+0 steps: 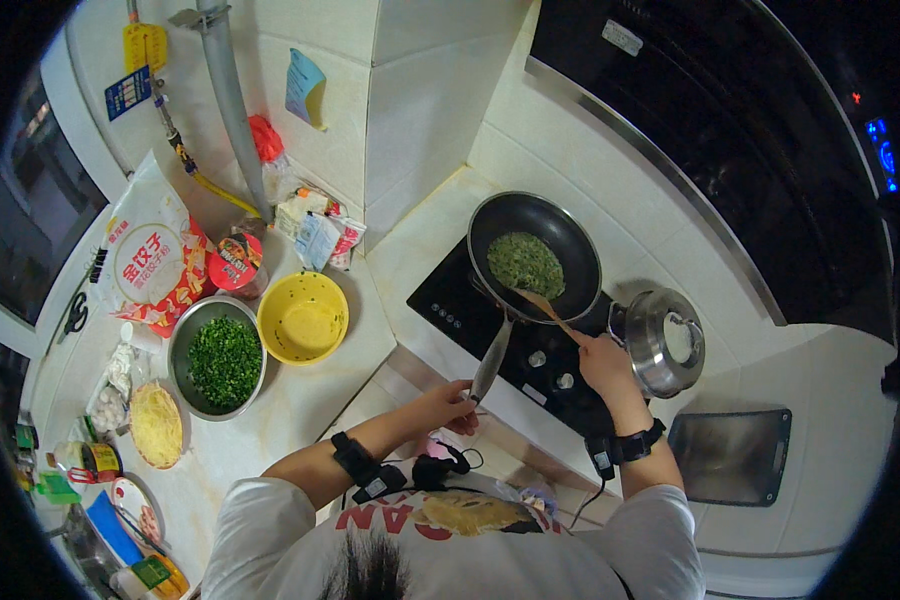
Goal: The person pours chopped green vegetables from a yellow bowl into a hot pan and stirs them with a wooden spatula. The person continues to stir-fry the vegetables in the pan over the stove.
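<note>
A black frying pan (581,262) sits on the black gas cooktop (450,300), with a chopped green mixture (526,264) in it. My left hand (454,407) is at the end of the pan's handle (493,358), its fingers around the tip. In my right hand (604,364) is a wooden spatula (551,309), its blade resting at the near edge of the green mixture. Right of my right hand stands a lidded stainless steel pot (649,337).
Left on the counter are a steel bowl of chopped greens (225,364), a yellow bowl (304,319), a basket of yellow shreds (156,426), a flour bag (150,255) and a red-lidded cup (236,262). A range hood (705,135) overhangs the upper right. A rectangular board (731,456) leans at right.
</note>
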A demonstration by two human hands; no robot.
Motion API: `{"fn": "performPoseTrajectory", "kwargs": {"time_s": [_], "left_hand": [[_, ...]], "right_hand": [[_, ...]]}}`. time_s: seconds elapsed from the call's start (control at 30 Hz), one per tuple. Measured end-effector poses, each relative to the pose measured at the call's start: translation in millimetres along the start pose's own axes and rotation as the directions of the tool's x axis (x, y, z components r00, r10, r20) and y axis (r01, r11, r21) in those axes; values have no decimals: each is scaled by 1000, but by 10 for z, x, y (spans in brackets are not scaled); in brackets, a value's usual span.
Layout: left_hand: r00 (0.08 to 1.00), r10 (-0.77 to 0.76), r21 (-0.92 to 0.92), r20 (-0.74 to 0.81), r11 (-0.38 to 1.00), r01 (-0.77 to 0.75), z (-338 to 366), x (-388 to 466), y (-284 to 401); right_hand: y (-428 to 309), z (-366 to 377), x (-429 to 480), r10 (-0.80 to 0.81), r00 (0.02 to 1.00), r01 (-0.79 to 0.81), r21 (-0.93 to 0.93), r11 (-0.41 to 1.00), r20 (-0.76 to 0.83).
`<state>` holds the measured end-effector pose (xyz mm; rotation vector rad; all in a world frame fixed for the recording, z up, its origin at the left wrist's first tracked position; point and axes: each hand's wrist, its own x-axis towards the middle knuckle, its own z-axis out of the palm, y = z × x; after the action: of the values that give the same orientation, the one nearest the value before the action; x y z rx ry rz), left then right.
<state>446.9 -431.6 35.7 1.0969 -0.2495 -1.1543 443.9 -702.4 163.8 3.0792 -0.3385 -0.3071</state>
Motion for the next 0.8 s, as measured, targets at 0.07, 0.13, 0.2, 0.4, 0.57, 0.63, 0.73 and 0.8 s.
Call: {"fn": "performPoseTrajectory", "kwargs": {"time_s": [0.07,0.13,0.2,0.4,0.57,0.63,0.73,0.8], "left_hand": [[1000,-11,13,-8,1000,11,13,-11,25],[1000,-10,18,-2,1000,11,14,3,26],[1000,-10,17,-14,1000,10,11,6,21],[999,-18,-21,-31,1000,17,11,26,-23],[1000,-9,-4,-13,1000,9,-46,67,-114],[999,-27,-7,-23,1000,27,8,31,-24],[999,-34,1,-26,999,34,22,32,-7],[999,-31,6,-24,999,32,22,33,-7]], "right_hand": [[17,104,-7,-32,999,32,-9,999,-32],[-28,184,82,-9,1000,8,-91,996,-12],[-56,326,263,4,1000,-7,-127,992,-29],[-67,466,824,48,993,-59,-104,993,-107],[-30,359,1083,77,995,-85,-118,989,-70],[29,363,1104,76,994,-83,-90,993,-73],[97,366,1083,37,997,-43,-109,993,-60],[98,334,1060,9,998,-15,-101,995,-56]]}}
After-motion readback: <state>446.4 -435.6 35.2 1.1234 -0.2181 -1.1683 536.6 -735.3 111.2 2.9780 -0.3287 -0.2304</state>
